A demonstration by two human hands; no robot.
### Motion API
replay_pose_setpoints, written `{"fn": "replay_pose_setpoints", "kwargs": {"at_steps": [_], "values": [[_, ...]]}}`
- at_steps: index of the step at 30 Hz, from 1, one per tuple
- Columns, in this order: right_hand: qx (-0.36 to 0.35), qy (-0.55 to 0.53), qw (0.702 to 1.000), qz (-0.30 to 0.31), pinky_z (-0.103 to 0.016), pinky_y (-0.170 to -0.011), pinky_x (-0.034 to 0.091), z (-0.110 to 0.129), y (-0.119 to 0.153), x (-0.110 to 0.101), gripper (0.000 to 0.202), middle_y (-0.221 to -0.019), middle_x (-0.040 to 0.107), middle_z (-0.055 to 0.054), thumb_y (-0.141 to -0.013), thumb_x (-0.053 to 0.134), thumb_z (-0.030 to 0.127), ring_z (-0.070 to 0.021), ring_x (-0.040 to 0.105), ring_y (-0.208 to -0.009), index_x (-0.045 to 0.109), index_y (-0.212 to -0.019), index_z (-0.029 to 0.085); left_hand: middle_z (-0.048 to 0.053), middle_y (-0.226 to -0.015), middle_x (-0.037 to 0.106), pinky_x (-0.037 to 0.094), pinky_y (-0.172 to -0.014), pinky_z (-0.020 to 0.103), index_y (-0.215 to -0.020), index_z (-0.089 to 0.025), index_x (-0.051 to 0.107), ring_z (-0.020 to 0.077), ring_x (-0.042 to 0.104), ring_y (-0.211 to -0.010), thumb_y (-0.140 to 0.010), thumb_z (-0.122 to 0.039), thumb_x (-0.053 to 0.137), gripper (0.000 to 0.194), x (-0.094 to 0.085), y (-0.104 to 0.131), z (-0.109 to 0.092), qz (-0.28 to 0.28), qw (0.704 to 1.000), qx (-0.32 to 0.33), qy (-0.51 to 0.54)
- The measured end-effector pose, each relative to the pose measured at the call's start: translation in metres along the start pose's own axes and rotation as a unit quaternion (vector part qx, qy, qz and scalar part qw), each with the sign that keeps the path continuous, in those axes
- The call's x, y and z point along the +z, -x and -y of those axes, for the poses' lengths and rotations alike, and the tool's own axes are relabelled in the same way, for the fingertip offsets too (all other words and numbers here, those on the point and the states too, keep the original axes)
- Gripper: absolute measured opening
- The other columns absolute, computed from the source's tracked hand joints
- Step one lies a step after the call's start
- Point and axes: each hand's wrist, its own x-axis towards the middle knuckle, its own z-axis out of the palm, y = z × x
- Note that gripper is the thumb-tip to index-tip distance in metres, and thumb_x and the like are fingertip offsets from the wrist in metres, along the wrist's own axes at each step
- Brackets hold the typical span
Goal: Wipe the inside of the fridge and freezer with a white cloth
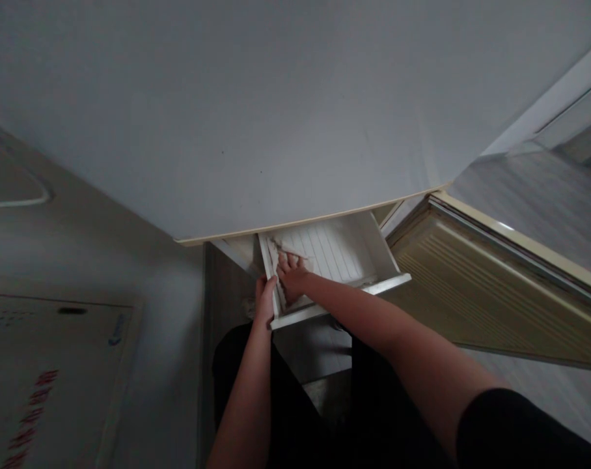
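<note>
Inside the left end of the white plastic drawer [295, 317], your right hand [293, 279] is reaching palm down, its fingers spreading apart over a ragged, whitish strip of material [274, 253]. The fingers are not visibly closing around anything; whether the strip is cloth, film or residue, you cannot tell from this view. Your left hand [265, 301] is pinching the left side wall, the thumb lying at the rim and the other fingers partly hiding on the outer side.

Outward from the grip, the ribbed white drawer floor [334, 247] is extending to the right of your right hand. The drawer is projecting toward you from beneath the cream-edged, smooth white top panel [276, 130], its front lip sloping above your black-clothed legs [290, 417]. To the right, a cream door with a ribbed inner face [452, 280] is standing open over the grey wood-grain floor [544, 195].

Regarding progress, access is appearing complete: the door is standing open and the drawer is projecting. Work inside is appearing unfinished, as the strip is lying along the left wall and your right hand is touching that area.
</note>
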Motion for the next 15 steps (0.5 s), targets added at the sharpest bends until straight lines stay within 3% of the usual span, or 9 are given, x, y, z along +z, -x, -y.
{"fn": "replay_pose_setpoints", "kwargs": {"at_steps": [3,6,8,11,15], "values": [[0.029,0.018,0.999,0.016,-0.075,-0.115,0.026,0.025,-0.009,-0.001,0.118,-0.168,-0.001,-0.027,-0.070,0.087,0.038,-0.0498,0.002,-0.155,0.023,-0.164,0.008,-0.001,-0.076,0.064,0.047,-0.070,0.033,-0.089,-0.021,0.060,0.0193,0.062,-0.075,-0.053,-0.059,0.077,0.055,0.001,-0.001,0.001,-0.003,1.000,-0.006,0.002],[0.034,0.003,0.999,0.014,-0.075,-0.111,0.034,0.022,-0.002,0.003,0.111,-0.171,0.003,-0.020,-0.071,0.086,0.032,-0.0451,0.002,-0.157,0.027,-0.164,0.017,0.000,-0.080,0.066,0.048,-0.075,0.034,-0.089,-0.021,0.059,0.0214,0.064,-0.081,-0.051,-0.060,0.077,0.057,0.000,-0.003,0.002,-0.001,1.000,-0.007,-0.001],[0.019,-0.003,1.000,0.020,-0.074,-0.113,0.033,0.005,0.010,0.010,0.112,-0.172,0.000,-0.015,-0.073,0.085,0.030,-0.0429,0.003,-0.157,0.023,-0.165,0.024,0.001,-0.081,0.066,0.048,-0.077,0.035,-0.089,-0.021,0.060,0.0231,0.064,-0.085,-0.052,-0.060,0.078,0.056,-0.002,-0.004,0.002,0.000,1.000,-0.007,-0.011],[-0.016,0.023,0.999,0.024,-0.069,-0.119,0.026,-0.037,0.034,0.025,0.131,-0.171,-0.005,-0.014,-0.065,0.093,0.031,-0.0431,0.010,-0.157,0.012,-0.167,0.032,0.001,-0.083,0.066,0.048,-0.079,0.035,-0.089,-0.021,0.061,0.0247,0.063,-0.089,-0.052,-0.060,0.079,0.056,-0.004,-0.004,0.001,0.000,1.000,-0.001,-0.024],[0.002,0.049,0.999,0.023,-0.065,-0.121,0.022,-0.102,0.065,0.045,0.140,-0.170,0.001,-0.020,-0.060,0.096,0.035,-0.0460,0.017,-0.154,0.008,-0.168,0.029,0.002,-0.086,0.066,0.047,-0.082,0.036,-0.087,-0.021,0.061,0.0258,0.062,-0.094,-0.052,-0.059,0.080,0.054,-0.005,-0.003,0.000,-0.004,0.999,0.010,-0.032]]}}
